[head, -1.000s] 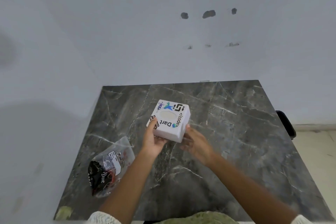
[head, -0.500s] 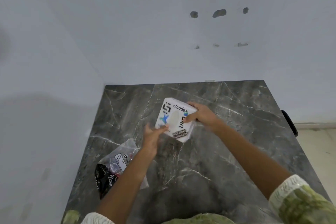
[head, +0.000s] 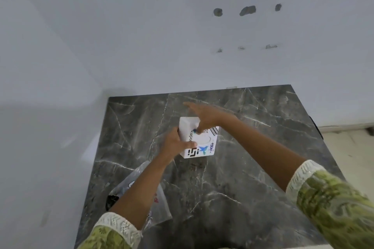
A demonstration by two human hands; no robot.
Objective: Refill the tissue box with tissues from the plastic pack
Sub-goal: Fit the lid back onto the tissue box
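Since half a second ago the box (head: 199,137) has turned about, so the black code mark and blue bird now sit at its near end, and the left hand (head: 175,143) has come up from below to take its left side, while the right hand (head: 204,116) has let go of the far corner and spread out above it. The left grip holds the box: thumb across the printed top, fingers hidden down the left wall. The right grip is wide, fingers stretched flat toward the far left, with only the thumb pressing the top of the box near its oval opening. The box is white with printed stickers and sits tilted at about the middle of the dark marbled worktop (head: 253,168); whether its base touches the worktop cannot be told. The plastic pack (head: 155,202) lies at the near left of the worktop, mostly hidden under the left forearm, well apart from the box. Both sleeves (head: 334,204) are green patterned with white lace cuffs. A pale wall (head: 141,36) with small chipped holes stands behind the worktop.
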